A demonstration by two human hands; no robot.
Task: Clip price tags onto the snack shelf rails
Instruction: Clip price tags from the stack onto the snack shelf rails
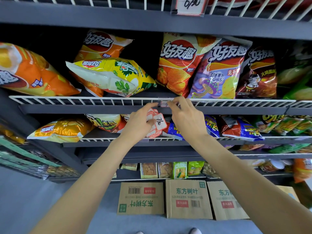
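- The right hand is up at the white wire rail of the chip shelf, its fingertips pinched on a small clear tag clip sitting on the rail's wires.
- Just left of that grip, the left hand reaches its forefinger to the clip's other end, while its remaining fingers are curled round a stack of red-bordered price tags; the top one reads something like "7".
- Whether the clip has bitten onto the wire I cannot tell; the fingers cover it.
- Likely slip: the left hand is doing two jobs, so a push on the clip could loosen the stack and let tags fall to the floor below the grip.
- The clip may also seat crooked between wires, or spring off if released early.
- Directly behind the grip, the orange chip bag and purple chip bag lean at the rail; a nudge could tip them.
- Above the grip, one tag already hangs on the upper rail.
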